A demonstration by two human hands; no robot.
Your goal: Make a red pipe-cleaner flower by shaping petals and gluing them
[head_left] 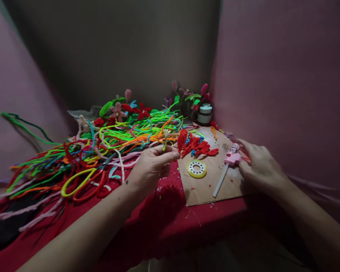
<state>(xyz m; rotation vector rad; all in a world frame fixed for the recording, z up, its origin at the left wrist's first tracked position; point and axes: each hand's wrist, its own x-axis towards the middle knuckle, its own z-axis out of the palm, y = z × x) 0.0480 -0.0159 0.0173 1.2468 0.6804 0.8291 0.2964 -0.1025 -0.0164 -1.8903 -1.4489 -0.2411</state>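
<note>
Near the right edge of the counter [195, 223], right hand [259, 166] grips glue gun [232, 155]; left hand [150, 166] pinches flower [166, 133], probably fragile, best held by stem [164, 144].

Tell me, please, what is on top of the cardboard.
On the cardboard are a yellow tape roll, red petals, scraps and a pink glue gun, with the right hand at it. Whatever the petals and hand cover cannot be seen.
</note>
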